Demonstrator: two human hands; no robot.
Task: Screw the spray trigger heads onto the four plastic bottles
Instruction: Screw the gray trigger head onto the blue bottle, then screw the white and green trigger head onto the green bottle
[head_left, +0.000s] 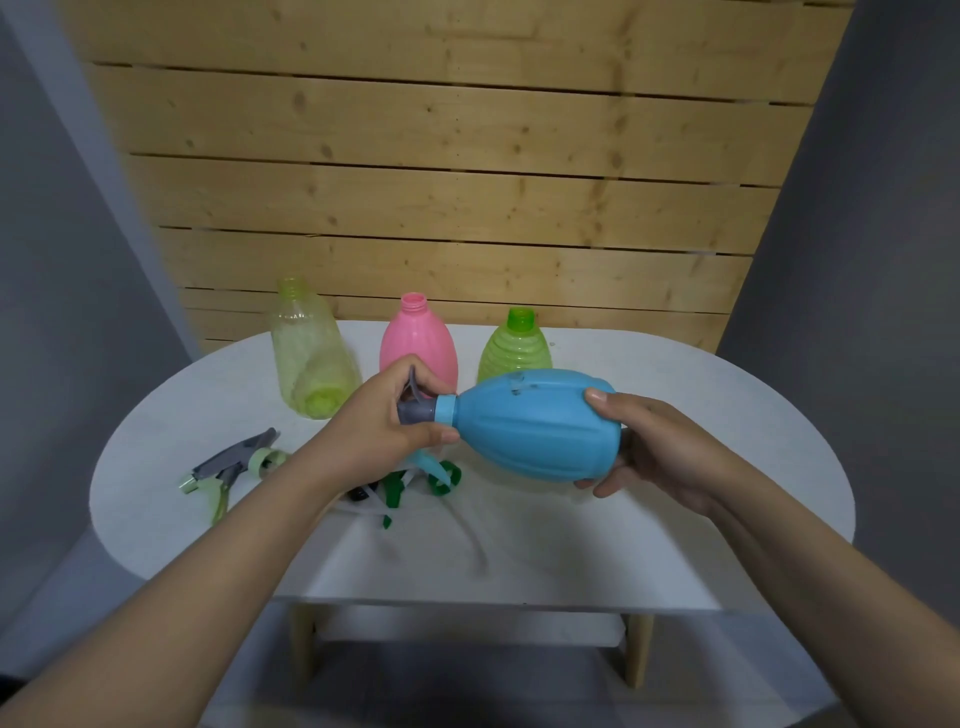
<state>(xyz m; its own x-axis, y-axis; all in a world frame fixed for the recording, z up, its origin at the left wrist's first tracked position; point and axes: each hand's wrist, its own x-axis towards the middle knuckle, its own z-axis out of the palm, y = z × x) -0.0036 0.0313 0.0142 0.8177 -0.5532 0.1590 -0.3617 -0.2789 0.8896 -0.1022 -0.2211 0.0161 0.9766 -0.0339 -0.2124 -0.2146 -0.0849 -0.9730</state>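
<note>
My right hand grips the sideways ribbed blue plastic bottle; my left hand wraps its grey trigger head, first of four; next I judge twisting until snug.

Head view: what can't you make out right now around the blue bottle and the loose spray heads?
- Grey spray head on the blue bottle: mostly covered by the left hand; how far it is threaded on cannot be told.
- Blue bottle's base: hidden by the right hand.
- Green spray heads on the table: partly behind the left forearm, tangled; number unclear.
</note>
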